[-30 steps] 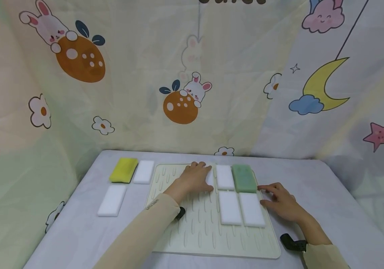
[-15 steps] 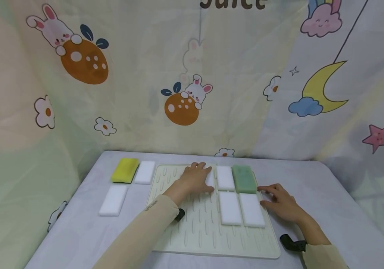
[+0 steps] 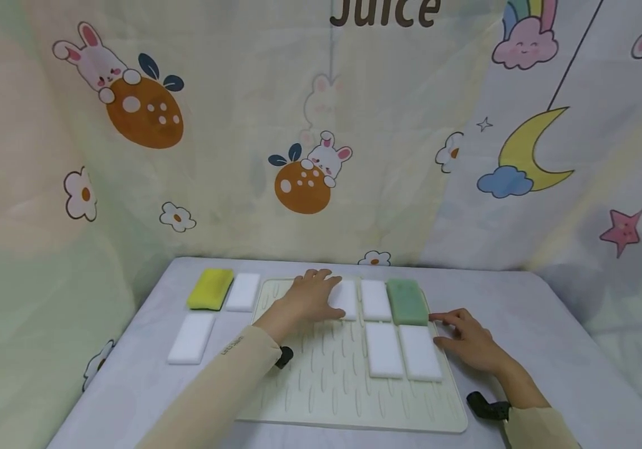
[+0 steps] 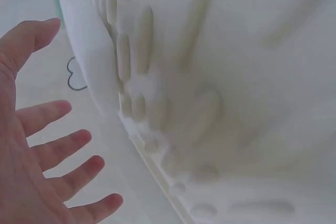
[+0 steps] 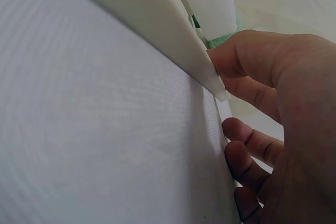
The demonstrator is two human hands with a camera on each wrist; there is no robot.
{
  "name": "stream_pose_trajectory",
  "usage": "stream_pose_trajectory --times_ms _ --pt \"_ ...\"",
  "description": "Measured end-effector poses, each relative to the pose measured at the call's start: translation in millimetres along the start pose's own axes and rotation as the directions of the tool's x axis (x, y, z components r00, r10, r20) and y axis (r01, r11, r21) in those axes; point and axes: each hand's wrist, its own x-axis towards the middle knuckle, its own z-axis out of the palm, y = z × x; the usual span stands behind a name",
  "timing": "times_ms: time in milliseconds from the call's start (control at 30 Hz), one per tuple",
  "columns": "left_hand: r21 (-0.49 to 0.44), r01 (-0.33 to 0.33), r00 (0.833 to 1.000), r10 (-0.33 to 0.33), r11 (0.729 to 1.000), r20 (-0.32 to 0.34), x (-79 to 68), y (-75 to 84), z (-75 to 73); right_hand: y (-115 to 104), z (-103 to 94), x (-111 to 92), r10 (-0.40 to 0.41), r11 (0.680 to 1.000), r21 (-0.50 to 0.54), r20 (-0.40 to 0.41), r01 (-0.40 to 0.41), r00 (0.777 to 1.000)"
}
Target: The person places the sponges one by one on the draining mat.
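Observation:
My left hand (image 3: 306, 299) hovers with fingers spread at the left side of a white sponge (image 3: 346, 300) on a cream ridged mat (image 3: 326, 390). In the left wrist view the fingers (image 4: 63, 148) look apart from the sponge (image 4: 86, 45). My right hand (image 3: 473, 340) rests at the mat's right edge, its thumb (image 5: 226, 61) touching that edge and the other fingers loosely bent. On the mat's right part lie another white sponge (image 3: 375, 300) and a green sponge (image 3: 407, 302) at the back, with two white sponges (image 3: 384, 350) in front.
Left of the mat, on the white-covered table (image 3: 124, 399), are a yellow sponge (image 3: 210, 289) with a dark underside, a white sponge (image 3: 243, 292) beside it and another white sponge (image 3: 191, 338) nearer. A printed cloth (image 3: 231, 125) hangs behind the table.
My left hand has drawn back a little to the left, uncovering more of the white sponge beside it. My right hand stays at the mat's edge. The head view has tilted slightly upward.

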Motion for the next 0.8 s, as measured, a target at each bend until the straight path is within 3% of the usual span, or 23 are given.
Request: stream_pose_trajectory --times_ms 400,800 --pt "0.016 0.009 1.0 -0.009 1.0 -0.001 -28.0 -34.0 -16.1 3.0 1.2 -0.9 -0.008 1.0 -0.01 -0.003 0.008 1.0" --pt "0.031 0.066 0.997 -0.064 0.997 -0.035 -50.1 -86.6 -19.2 10.4 0.6 3.4 -0.008 1.0 -0.015 -0.003 0.008 1.0"
